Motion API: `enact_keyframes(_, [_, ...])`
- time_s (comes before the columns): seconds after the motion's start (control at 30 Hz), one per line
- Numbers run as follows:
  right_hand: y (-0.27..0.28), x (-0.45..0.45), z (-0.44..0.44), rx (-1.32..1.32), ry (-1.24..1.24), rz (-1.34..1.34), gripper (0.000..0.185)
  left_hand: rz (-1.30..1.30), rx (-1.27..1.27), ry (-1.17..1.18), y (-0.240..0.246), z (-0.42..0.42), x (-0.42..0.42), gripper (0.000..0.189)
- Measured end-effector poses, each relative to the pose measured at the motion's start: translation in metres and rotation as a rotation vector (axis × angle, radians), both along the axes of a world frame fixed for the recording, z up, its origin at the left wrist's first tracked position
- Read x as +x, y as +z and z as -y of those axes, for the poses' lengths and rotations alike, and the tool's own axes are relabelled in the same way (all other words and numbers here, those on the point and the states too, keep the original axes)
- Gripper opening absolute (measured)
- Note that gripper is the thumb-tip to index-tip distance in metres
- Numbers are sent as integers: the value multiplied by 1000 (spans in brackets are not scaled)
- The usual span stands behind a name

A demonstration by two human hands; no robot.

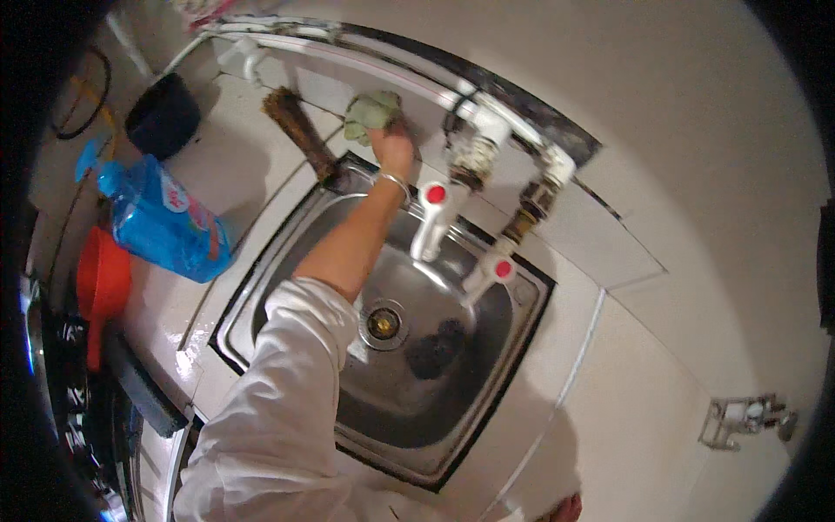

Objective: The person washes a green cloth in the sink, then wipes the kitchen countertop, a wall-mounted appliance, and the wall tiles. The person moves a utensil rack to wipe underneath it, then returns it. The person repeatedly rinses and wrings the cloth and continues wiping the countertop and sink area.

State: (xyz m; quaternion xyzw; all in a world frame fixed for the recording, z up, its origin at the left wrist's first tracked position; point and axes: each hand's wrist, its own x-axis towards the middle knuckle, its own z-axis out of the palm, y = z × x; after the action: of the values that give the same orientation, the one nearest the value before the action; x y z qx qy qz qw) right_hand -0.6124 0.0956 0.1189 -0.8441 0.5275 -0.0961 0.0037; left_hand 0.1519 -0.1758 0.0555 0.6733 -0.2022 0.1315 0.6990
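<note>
My left hand, with a bangle at the wrist, reaches across the stainless steel sink and grips a crumpled pale green cloth against the tiles behind it. Just left of it, a brown bundled-fibre brush lies with one end on the sink's back corner. Two white taps with red discs, one near and one farther right, hang over the basin. A dark, blurred object, perhaps a scouring pad, is in the basin near the drain. Only part of my right hand shows at the bottom edge.
On the left of the tiled counter lie a blue liquid bottle, a red plastic dipper and a black scoop-like object. White pipes run along the wall. A metal fixture is at the far right.
</note>
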Motion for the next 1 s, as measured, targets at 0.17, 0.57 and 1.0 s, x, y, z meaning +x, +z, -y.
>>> enact_keyframes(0.17, [18,25,17,-5,75,122,54,60,295,-197,-62,42,-139,17])
enact_keyframes(0.57, [24,23,15,-135,172,75,49,828,296,-248,3,-37,-245,20])
enact_keyframes(1.0, [0,-3,0,31,35,8,54,668,907,-192,-7,-47,-204,24])
